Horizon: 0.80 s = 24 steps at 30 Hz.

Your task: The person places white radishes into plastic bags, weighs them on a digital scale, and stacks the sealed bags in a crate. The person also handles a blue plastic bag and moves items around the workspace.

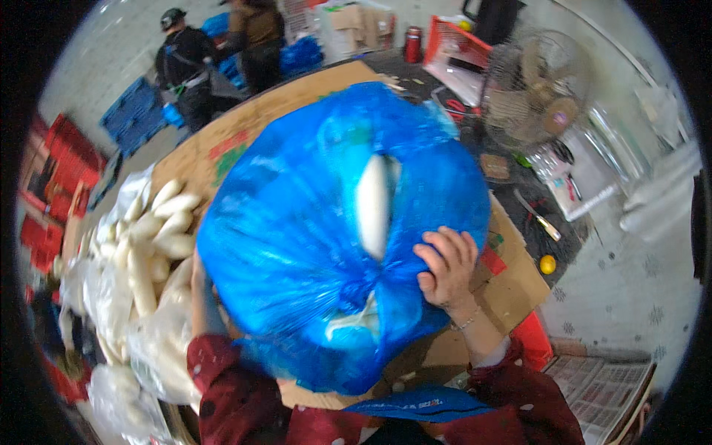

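Observation:
A large, bulging blue plastic bag (278,211) fills the middle of the view, its film gathered into a knot or twist near the front. Through a gap in the film shows one white tapered vegetable (372,206). My right hand (449,268) rests on the bag's right side, thumb apart and fingers slightly bent. At the left side is my left hand (201,283); its fingers are hidden by the bag. Beneath the bag lies a cardboard sheet (509,278).
On the left are piled white tapered vegetables (175,222) and clear plastic bags (167,339). A wire-guarded fan (534,89), a sickle-shaped knife (539,217) and a yellow round object (547,265) are on the right. Two people (186,67) stand beyond the table near blue crates (136,117).

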Each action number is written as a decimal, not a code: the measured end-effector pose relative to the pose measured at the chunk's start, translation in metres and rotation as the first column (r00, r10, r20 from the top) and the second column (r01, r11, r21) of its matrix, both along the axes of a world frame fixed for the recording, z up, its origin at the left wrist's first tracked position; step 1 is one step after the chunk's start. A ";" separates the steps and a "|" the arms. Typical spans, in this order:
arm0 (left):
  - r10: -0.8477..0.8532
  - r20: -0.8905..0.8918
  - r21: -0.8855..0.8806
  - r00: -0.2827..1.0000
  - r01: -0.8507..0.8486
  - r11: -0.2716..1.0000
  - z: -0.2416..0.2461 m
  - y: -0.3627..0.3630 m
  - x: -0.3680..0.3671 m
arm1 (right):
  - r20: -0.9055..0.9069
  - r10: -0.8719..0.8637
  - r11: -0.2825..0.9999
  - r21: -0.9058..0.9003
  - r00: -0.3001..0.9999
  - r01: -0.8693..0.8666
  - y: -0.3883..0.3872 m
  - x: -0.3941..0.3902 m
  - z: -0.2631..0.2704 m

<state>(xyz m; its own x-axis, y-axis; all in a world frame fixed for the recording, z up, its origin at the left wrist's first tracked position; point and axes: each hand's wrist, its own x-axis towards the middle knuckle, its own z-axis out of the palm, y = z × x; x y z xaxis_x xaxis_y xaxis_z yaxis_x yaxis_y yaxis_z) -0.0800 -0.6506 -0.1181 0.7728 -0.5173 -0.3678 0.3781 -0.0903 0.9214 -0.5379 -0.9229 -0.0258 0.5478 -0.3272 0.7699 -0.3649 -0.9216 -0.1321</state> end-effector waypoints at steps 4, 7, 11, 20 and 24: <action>0.035 -0.043 -0.034 0.998 -0.037 0.999 0.003 0.027 -0.047 | -0.039 0.060 0.998 0.005 0.997 -0.060 -0.034 -0.002 0.004; 0.065 -0.046 -0.078 0.997 -0.069 0.995 0.009 0.026 -0.086 | -0.006 0.119 0.992 -0.048 0.993 -0.119 -0.071 -0.009 0.013; 0.116 -0.106 -0.184 0.988 -0.134 0.974 0.010 0.020 -0.160 | 0.047 0.296 0.952 0.068 0.954 -0.299 -0.129 -0.024 0.015; 0.341 -0.393 -0.237 0.854 -0.452 0.860 0.010 -0.009 -0.251 | -0.030 0.305 0.925 0.248 0.952 -0.288 -0.168 -0.030 0.017; 0.468 -0.255 -0.112 0.846 -0.507 0.855 -0.008 -0.010 -0.231 | 0.148 0.295 0.889 0.320 0.944 -0.328 -0.159 -0.041 0.003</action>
<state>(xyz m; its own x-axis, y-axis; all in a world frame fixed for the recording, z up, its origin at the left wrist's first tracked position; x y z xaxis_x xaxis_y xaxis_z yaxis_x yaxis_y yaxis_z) -0.3115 -0.6603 -0.1266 0.8551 -0.1627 -0.4923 0.5181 0.3062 0.7987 -0.5784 -1.0819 -0.0224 0.5954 -0.3996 0.6970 -0.0375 -0.8804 -0.4728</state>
